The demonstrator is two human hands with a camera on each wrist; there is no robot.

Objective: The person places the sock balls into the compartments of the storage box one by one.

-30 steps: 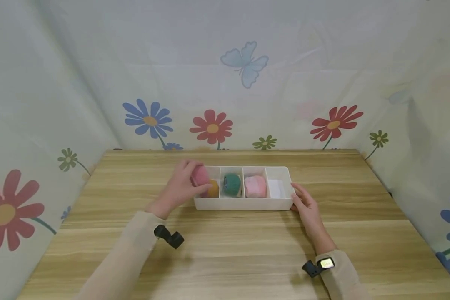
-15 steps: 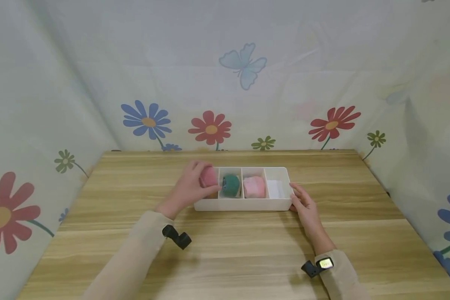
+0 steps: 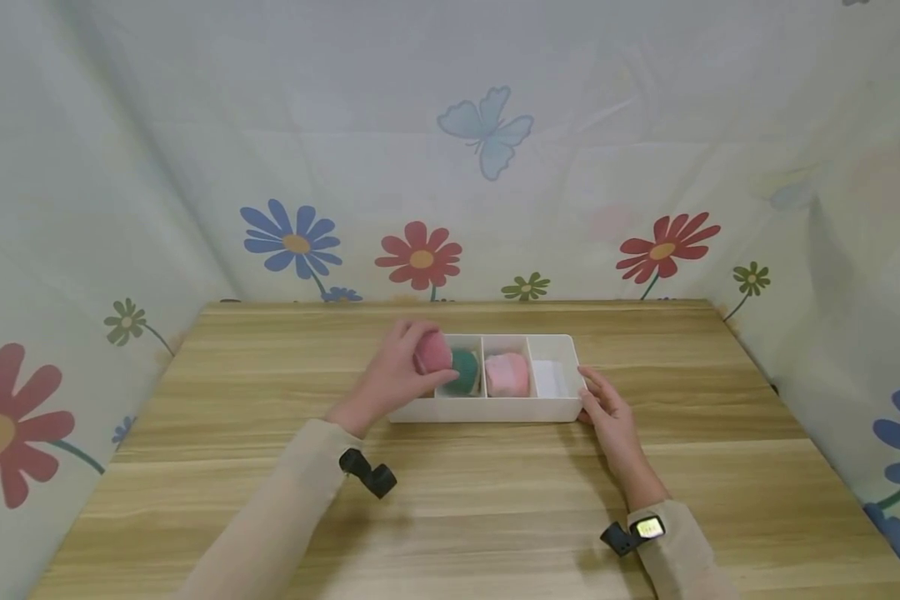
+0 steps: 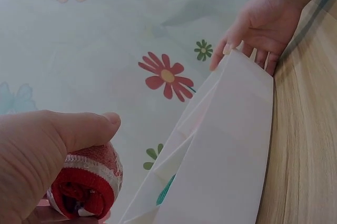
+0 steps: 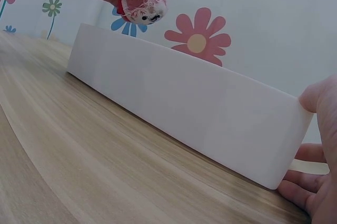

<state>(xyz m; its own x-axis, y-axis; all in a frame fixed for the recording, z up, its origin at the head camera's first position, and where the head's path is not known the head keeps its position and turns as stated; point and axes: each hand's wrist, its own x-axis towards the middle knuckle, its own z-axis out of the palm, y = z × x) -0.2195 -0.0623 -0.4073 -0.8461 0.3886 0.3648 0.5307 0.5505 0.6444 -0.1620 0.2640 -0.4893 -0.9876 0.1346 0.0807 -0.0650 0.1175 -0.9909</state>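
A rolled pink sock (image 3: 432, 352) is pinched between the thumb and fingers of my left hand (image 3: 396, 377), raised over the left part of a white divided box (image 3: 495, 410). In the left wrist view the rolled sock (image 4: 87, 187) shows a red and white cuff; its other side has a small face pattern in the right wrist view. My right hand (image 3: 613, 421) grips the box's right end, thumb at the rim and fingers round the corner. A green rolled sock (image 3: 467, 372) and a light pink rolled sock (image 3: 508, 375) lie in the middle compartments. My left hand hides the leftmost compartment.
The box stands on a wood-grain table (image 3: 510, 517). Something white and flat (image 3: 550, 377) lies in the rightmost compartment. A pale curtain (image 3: 330, 125) with printed flowers and a butterfly hangs behind the table and at both sides.
My left hand has moved right with the rolled pink sock, from over the leftmost compartment toward the green one, covering the mustard thing seen earlier. The right hand stays at the box's end.
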